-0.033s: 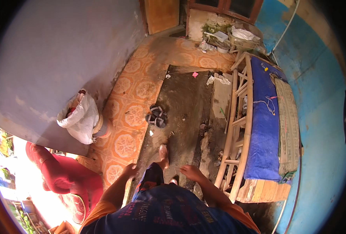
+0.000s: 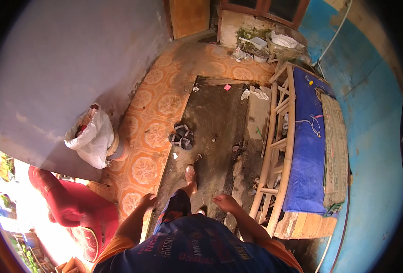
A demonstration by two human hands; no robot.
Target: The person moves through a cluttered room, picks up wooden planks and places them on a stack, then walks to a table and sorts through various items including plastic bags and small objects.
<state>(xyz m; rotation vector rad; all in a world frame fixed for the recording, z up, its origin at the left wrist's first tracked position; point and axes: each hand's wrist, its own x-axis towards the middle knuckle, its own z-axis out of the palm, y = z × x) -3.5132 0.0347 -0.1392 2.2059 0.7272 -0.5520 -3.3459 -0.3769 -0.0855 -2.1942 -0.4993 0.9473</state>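
Note:
My left hand [image 2: 148, 200] hangs at my left side, over the edge of the tiled strip, fingers loosely curled in with nothing seen in them. On the other side, my right hand [image 2: 226, 203] is held over the dark ground, its fingers also folded, and no object shows there. Neither hand touches anything. My foot [image 2: 190, 174] is on the dirt floor between them. Ahead of it, a pair of dark sandals [image 2: 181, 136] with pale straps lies by the border of the tiles.
Along the right stands a bamboo bench [image 2: 289, 154] with a blue mat [image 2: 305, 168] and a folded woven mat [image 2: 335, 150]. A white sack [image 2: 94, 143] leans by the left wall, near a red sofa [image 2: 81, 202]. A wooden door [image 2: 190, 18] and a basin [image 2: 283, 48] are at the back.
Both hands have shifted very slightly; the right hand's fingers look more drawn in. The surroundings sit almost the same in the picture.

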